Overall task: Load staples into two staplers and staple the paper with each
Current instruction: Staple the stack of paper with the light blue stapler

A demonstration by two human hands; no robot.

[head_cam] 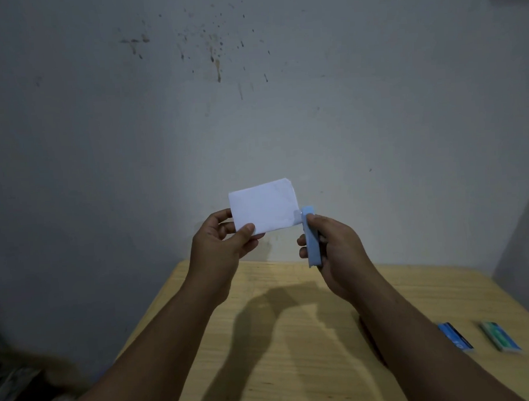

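My left hand (221,243) pinches the lower left corner of a small folded white paper (263,205), held up in the air above the table's far edge. My right hand (332,249) grips a light blue stapler (311,237) upright, thumb on its top. The stapler's nose meets the paper's lower right edge. Whether the paper sits inside the jaws is too small to tell. A second stapler is not in view.
A light wooden table (263,336) lies below my arms, against a stained grey wall. Two small staple boxes rest at its right: a blue one (455,336) and a green one (501,337). Dark clutter sits on the floor at lower left.
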